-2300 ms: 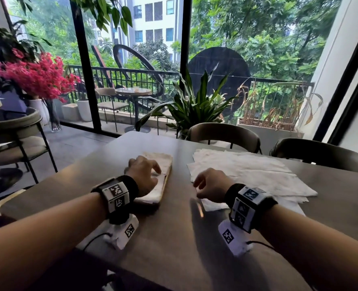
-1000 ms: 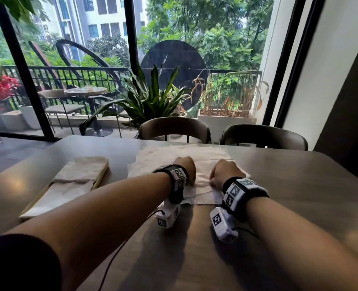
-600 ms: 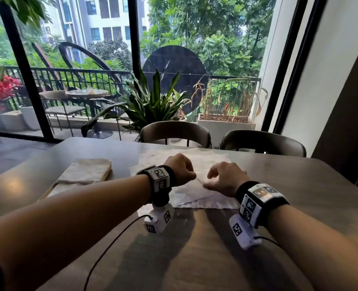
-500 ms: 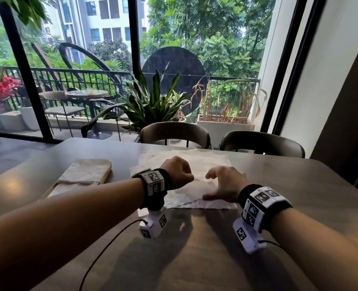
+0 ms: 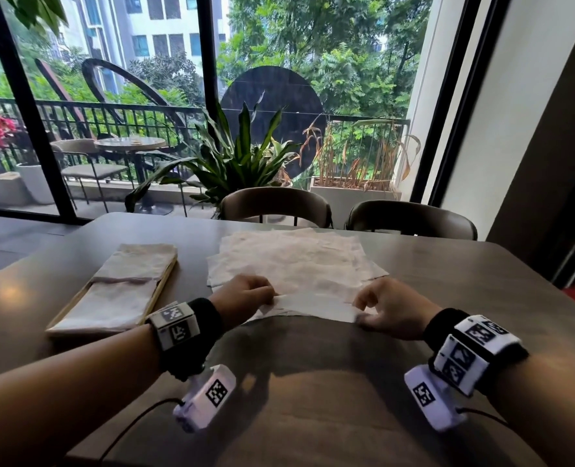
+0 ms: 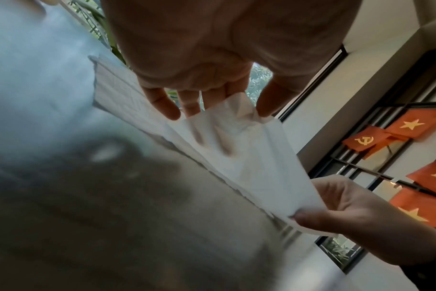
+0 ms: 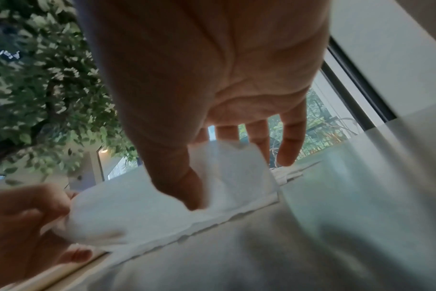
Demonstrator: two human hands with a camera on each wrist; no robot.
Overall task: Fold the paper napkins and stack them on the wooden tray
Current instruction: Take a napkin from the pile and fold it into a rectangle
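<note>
A loose pile of flat white paper napkins (image 5: 296, 261) lies mid-table. The top napkin (image 5: 313, 306) is lifted at its near edge, held at both near corners. My left hand (image 5: 245, 294) pinches its left corner (image 6: 236, 110) between thumb and fingers. My right hand (image 5: 385, 308) pinches the right corner (image 7: 227, 177), thumb under the sheet. The napkin hangs stretched between both hands just above the pile. To the left, a wooden tray (image 5: 159, 293) carries folded napkins (image 5: 124, 284).
The dark table (image 5: 313, 382) runs toward me. Two chairs (image 5: 274, 205) (image 5: 410, 219) stand at the far side, with a leafy plant (image 5: 232, 156) and glass windows behind. A wall (image 5: 532, 112) rises at right. Cables trail from both wrist cameras.
My left hand left the tray and joined the right at the pile. Both hands took the top napkin's near corners, spread apart, and raised its near edge.
</note>
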